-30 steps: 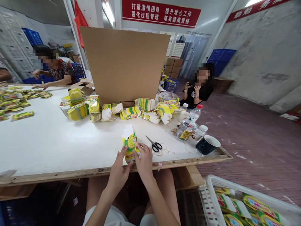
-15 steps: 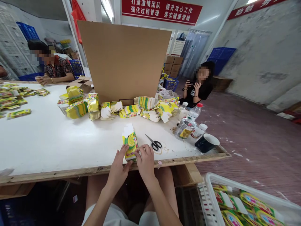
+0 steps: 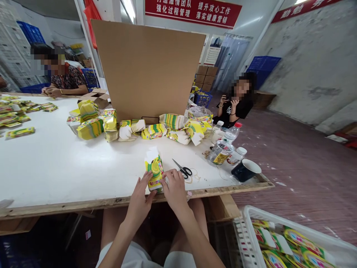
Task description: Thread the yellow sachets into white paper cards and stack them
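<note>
The person's left hand [image 3: 141, 195] and right hand [image 3: 174, 188] meet at a small yellow-and-green pack [image 3: 154, 167]. It stands upright on the white table [image 3: 55, 167], close to the near wooden edge. The left hand's fingers press its near-left face. The right hand is curled around its lower right side, so both hands grip the same pack. A white flap stands open at the pack's top.

Just right of the right hand lie scissors [image 3: 182, 171], blades pointing far and left, with a few rubber bands [image 3: 192, 176] beside their handles. Further right are a glass jar [image 3: 220, 152] and a dark cup [image 3: 245, 170], the cup near the table's corner. Stacks of flat packs [image 3: 92, 126] run along the far side in front of a tall cardboard sheet [image 3: 147, 67]. A white crate [image 3: 248, 230] of similar packs sits low at the near right. One co-worker sits at the far left of the table, and another person sits beyond its right end.

The main risk appears to be the pack's place: being so close to the edge, a squeeze that slips could tip it off onto the person's lap. Uneven pressure could also crease the thin card or bend the open flap. A sideways sweep of the right hand could meet the scissor blades or drag the bands along.
</note>
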`<state>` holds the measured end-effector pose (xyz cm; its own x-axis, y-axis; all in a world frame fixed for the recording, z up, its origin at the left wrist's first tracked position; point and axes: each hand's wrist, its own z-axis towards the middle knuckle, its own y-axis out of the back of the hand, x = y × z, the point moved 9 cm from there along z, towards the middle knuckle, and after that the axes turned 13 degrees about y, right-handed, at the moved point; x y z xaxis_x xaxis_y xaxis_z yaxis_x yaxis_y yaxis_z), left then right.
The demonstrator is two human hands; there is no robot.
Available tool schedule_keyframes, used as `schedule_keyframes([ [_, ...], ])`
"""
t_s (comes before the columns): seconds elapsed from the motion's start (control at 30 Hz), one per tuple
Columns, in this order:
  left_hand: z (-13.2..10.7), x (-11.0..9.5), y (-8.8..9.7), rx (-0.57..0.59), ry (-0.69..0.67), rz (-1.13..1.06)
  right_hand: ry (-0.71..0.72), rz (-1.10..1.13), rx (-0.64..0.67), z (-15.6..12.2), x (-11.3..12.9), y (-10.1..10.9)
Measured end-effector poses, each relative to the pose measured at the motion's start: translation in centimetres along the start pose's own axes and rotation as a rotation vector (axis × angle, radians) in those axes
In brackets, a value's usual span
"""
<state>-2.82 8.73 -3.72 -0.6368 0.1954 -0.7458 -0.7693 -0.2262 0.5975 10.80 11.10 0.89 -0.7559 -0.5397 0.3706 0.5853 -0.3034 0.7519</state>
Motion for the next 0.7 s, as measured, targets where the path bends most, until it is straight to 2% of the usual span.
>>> schedule_keyframes([
  [0.23,0.1,-0.3,0.2,0.010,0.005,0.003,-0.035,-0.055,0.001,0.3,-0.3,-1.0],
  [0.43,0.1,0.0,0.0,0.012,0.005,-0.007,-0.037,-0.029,-0.017,-0.3,-0.8,0.1],
  [0.7,0.2,0.0,0.1,0.008,0.006,0.004,0.065,-0.054,0.117,1.0,0.1,0.2],
])
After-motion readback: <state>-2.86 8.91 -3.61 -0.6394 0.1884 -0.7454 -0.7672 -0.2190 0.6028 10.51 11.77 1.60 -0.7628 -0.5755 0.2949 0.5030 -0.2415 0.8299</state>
